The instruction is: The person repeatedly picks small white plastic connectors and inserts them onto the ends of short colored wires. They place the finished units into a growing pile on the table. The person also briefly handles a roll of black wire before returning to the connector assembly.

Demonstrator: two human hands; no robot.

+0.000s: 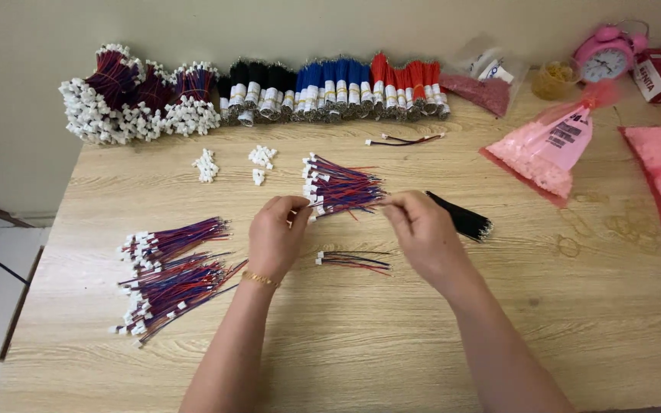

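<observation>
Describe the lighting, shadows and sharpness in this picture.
Head view: soft, even light, no glare on the wooden table; only faint shadows under the left hand and right hand; wire bundle between them fairly sharp; pink clock slightly soft; edges bend slightly from the wide lens.

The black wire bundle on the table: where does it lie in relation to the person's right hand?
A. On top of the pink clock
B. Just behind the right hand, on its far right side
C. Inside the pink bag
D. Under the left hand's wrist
B: the black wire bundle lies flat on the wooden table, just beyond the right hand, which partly covers its near end.
</observation>
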